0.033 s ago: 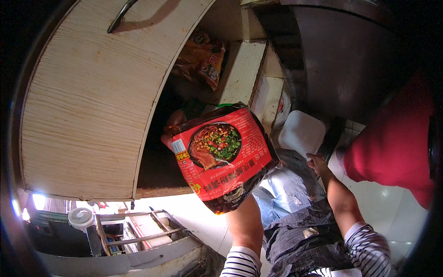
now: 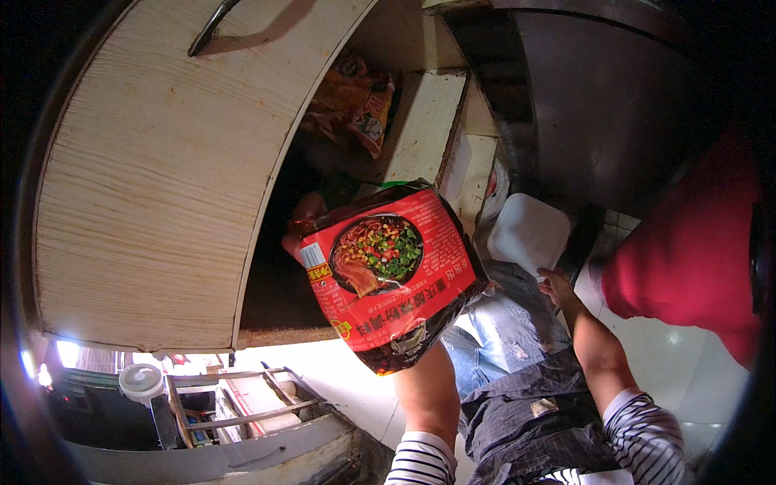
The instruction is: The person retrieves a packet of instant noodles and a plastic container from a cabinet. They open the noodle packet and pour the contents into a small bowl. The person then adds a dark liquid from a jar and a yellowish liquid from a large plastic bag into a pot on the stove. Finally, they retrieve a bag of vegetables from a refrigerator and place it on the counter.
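Note:
A red and black seasoning packet [image 2: 449, 267] with a printed bowl of noodles faces up in the middle of the view, at the cabinet opening. My left forearm runs behind it. Most of my left hand [image 2: 301, 226] is hidden by the packet, with dim finger shapes at its upper left edge, and the packet is held up off any surface. On the right, the fingers of my right hand [image 2: 556, 287] close on the near corner of a white rounded-square plastic lid or shallow box [image 2: 529, 230], beside my knee.
A pale wooden cabinet door [image 2: 153, 178] stands open at left. Inside the cabinet, an orange food bag [image 2: 356, 105] lies near a wooden shelf board [image 2: 424, 121]. Red cloth [image 2: 687, 259] hangs at right. A rack [image 2: 242, 404] and a white-lidded tub [image 2: 141, 380] are lower left.

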{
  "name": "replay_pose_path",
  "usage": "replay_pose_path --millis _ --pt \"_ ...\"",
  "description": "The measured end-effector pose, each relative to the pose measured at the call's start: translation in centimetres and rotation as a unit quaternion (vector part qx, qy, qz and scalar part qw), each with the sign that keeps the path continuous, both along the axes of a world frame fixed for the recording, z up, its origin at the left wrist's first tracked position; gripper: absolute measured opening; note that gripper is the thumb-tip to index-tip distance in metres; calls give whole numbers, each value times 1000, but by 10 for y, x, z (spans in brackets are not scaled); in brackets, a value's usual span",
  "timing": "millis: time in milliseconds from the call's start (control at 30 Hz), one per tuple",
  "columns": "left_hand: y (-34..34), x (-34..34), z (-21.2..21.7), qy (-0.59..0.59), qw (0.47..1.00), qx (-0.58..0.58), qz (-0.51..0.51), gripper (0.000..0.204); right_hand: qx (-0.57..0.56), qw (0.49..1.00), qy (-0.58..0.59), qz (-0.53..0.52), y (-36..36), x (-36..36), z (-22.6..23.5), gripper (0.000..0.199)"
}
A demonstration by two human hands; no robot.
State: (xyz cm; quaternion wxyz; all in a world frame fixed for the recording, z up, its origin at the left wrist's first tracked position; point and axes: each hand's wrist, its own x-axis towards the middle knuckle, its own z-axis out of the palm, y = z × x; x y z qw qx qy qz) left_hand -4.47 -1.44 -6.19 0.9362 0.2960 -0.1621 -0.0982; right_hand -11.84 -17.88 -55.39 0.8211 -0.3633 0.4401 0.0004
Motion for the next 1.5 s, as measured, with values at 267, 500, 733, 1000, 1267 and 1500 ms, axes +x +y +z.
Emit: replay_pose_path --millis 267,500,733,1000,1267,1500 --pt "12 -3 -1 0 1000 8 16 29 -69 996 -49 -28 -14 5 91 56" --pt "13 -13 4 -1 1000 8 14 29 -106 975 -136 -141 -14 -30 147 58" --pt "18 -22 14 -13 1000 -2 17 30 -132 943 -267 -146 -6 -40 303 45" --pt "23 -29 32 -36 999 -26 15 31 -141 924 -319 -156 -4 -56 377 44" --pt "35 -46 40 -31 998 -50 -3 31 -189 915 -316 -166 -4 -68 414 42" --pt "50 -55 48 -26 997 -67 1 32 -161 909 -354 -153 -8 -62 464 34"
